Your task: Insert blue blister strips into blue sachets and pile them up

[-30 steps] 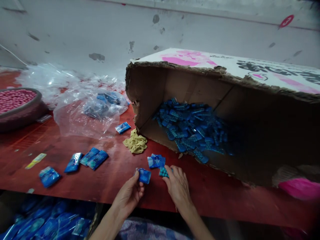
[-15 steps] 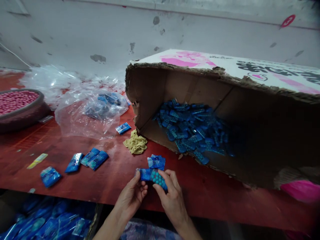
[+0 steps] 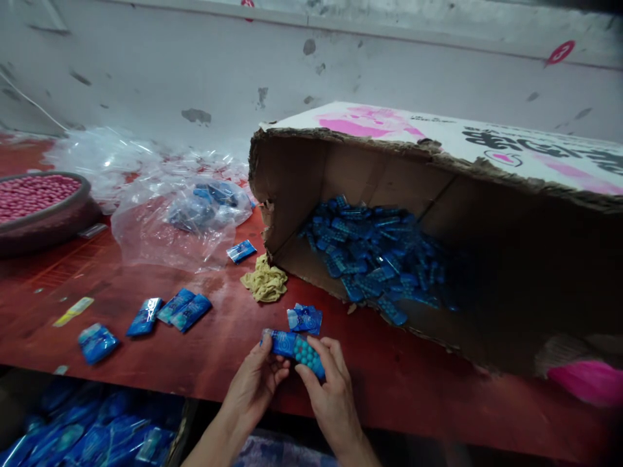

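Observation:
A blue packet (image 3: 287, 344) with turquoise balls showing at its right end is held level between both hands, above the front part of the red table (image 3: 219, 357). My left hand (image 3: 257, 373) pinches its left end between thumb and fingers. The right end is gripped by my right hand (image 3: 328, 379), thumb below and fingers above. Just behind the held packet lie small blue packets (image 3: 305, 319) on the table. A crumpled yellow cloth (image 3: 265, 280) sits farther back, beside the torn edge of a cardboard box (image 3: 287, 188) lying on its side with many blue packets (image 3: 370, 253) inside.
Several blue packets (image 3: 145, 317) lie at the left front. Behind them are clear plastic bags (image 3: 146, 240) and a round tub (image 3: 73, 217) of pink pieces. An open container of blue packets (image 3: 92, 431) stands below the table edge. Something pink (image 3: 586, 381) is at the right.
The held packet has tilted slightly, its right end a little lower. Both hands stay on it. The whole view has shifted slightly.

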### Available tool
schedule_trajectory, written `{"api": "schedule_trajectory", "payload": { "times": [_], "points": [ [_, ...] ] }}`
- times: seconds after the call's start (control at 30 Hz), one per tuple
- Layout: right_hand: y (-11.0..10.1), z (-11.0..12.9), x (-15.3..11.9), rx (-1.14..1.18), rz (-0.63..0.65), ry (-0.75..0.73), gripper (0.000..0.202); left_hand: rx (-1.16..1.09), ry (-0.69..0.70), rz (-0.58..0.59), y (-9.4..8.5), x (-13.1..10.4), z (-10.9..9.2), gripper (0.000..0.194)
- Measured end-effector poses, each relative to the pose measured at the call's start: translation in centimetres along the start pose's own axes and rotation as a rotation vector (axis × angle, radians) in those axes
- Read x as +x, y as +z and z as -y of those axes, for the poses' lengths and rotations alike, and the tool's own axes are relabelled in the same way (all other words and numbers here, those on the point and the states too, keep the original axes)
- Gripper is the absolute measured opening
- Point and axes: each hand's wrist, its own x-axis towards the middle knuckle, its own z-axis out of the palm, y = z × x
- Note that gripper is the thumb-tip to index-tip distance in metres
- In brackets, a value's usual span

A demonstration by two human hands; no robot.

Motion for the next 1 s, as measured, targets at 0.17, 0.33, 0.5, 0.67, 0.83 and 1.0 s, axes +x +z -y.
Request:
{"api": "schedule_trajectory", "payload": {
  "times": [0.17,0.33,0.5,0.67,0.83,1.0],
  "points": [
    [-0.5,0.2,0.6,0.131,0.042,0.065,0.037,0.070,0.039,0.062,0.1,-0.2,-0.2,0.023],
    [0.2,-0.4,0.7,0.201,0.069,0.141,0.037,0.118,0.061,0.065,0.5,-0.2,0.5,0.028],
    [0.9,-0.2,0.3,0.176,0.178,0.121,0.037,0.068,-0.043,0.039,0.9,-0.2,1.1,0.021],
    [-1.0,-0.2,1.2,0.491,0.398,0.180,0.034,0.080,-0.114,0.084,0.3,-0.1,-0.1,0.010],
    [-1.0,-1.7,1.4,0.687,0.332,0.299,0.050,0.039,-0.166,0.196,0.5,-0.2,-1.1,0.018],
    [-0.1,-2.0,0.8,0.641,0.257,0.296,0.069,0.025,-0.155,0.306,0.9,-0.7,-0.7,0.020]
  ]
}}
